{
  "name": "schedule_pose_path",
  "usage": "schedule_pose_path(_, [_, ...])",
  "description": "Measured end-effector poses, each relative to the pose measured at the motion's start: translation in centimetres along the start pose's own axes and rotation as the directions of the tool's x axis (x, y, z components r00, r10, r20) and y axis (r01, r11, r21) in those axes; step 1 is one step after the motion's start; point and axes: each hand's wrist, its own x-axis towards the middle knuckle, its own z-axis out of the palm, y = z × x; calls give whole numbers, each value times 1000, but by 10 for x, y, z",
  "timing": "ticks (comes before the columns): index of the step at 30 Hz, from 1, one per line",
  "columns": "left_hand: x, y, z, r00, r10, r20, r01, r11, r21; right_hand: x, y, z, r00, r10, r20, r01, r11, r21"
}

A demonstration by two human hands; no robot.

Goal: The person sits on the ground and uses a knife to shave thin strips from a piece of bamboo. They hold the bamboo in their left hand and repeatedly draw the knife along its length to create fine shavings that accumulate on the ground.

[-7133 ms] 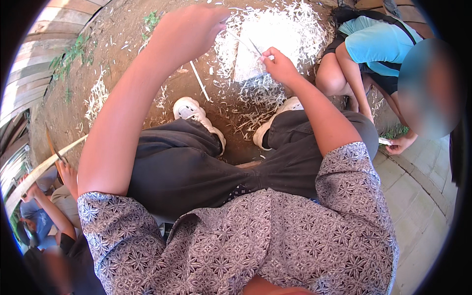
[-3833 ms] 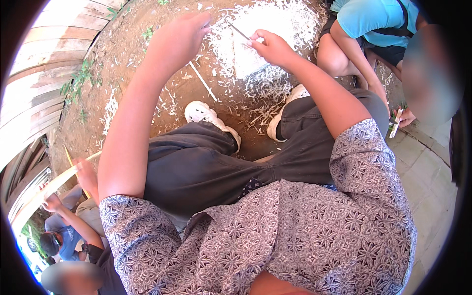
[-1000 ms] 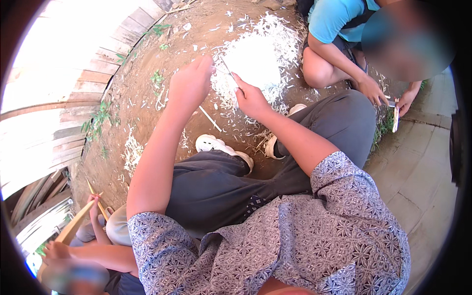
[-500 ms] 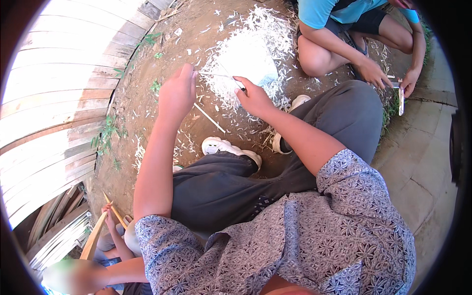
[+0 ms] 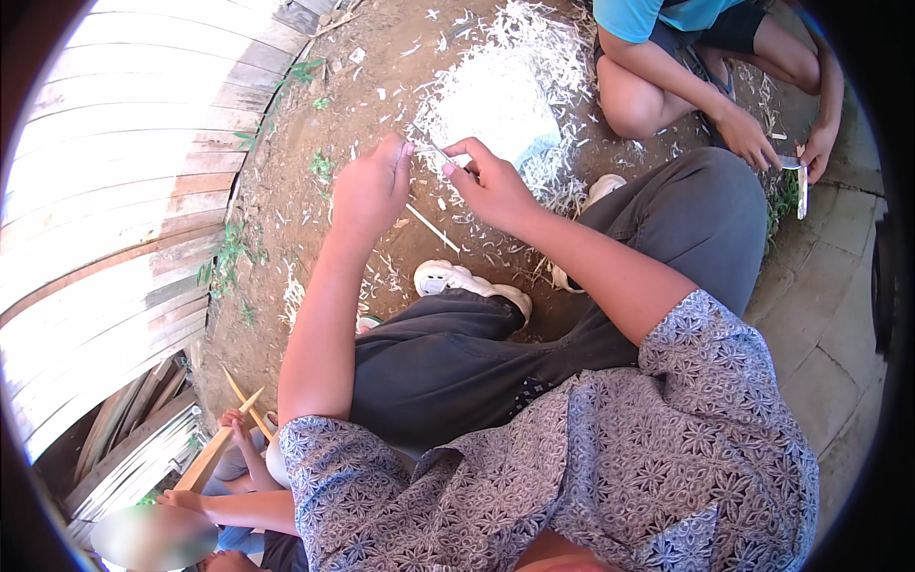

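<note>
My left hand (image 5: 370,191) is closed on the end of a thin pale strip (image 5: 420,148) that reaches toward my right hand. In my right hand (image 5: 491,188), the fingers close round a small knife (image 5: 441,153), its narrow blade pointing up and left against the strip. Most of the knife's handle is hidden by my fingers. Beyond both hands lies a heap of white shavings (image 5: 562,81), with a bright white sheet or sack (image 5: 505,110) in its middle.
A longer pale stick (image 5: 434,229) lies on the dirt. At upper right a crouching person's hands (image 5: 748,138) hold a knife (image 5: 789,162) and a pale piece of wood (image 5: 803,194). A plank wall (image 5: 124,181) stands left. At lower left, people handle long wooden pieces (image 5: 205,462).
My hands have drawn closer together, the knife now near my left hand's fingers. The whole scene has shifted slightly right in view. The person at lower left has moved a hand onto the wood.
</note>
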Motion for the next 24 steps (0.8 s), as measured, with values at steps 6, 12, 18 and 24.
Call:
schedule_pose_path(6, [1,8,3,998,59,-32,-57,997,43,-6,-23,-2,998,-66,3,66,993,-99])
schedule_pose_path(12, [2,1,2,998,-9,-66,11,999,31,-6,9,-9,996,88,-34,-93,968,-233])
schedule_pose_path(18, [2,-2,4,996,0,-94,0,1000,3,2,52,-18,980,163,-116,-188,947,-261])
schedule_pose_path(24, [2,-3,8,993,36,-110,-36,999,6,-1,-19,2,998,-50,-33,47,996,-76])
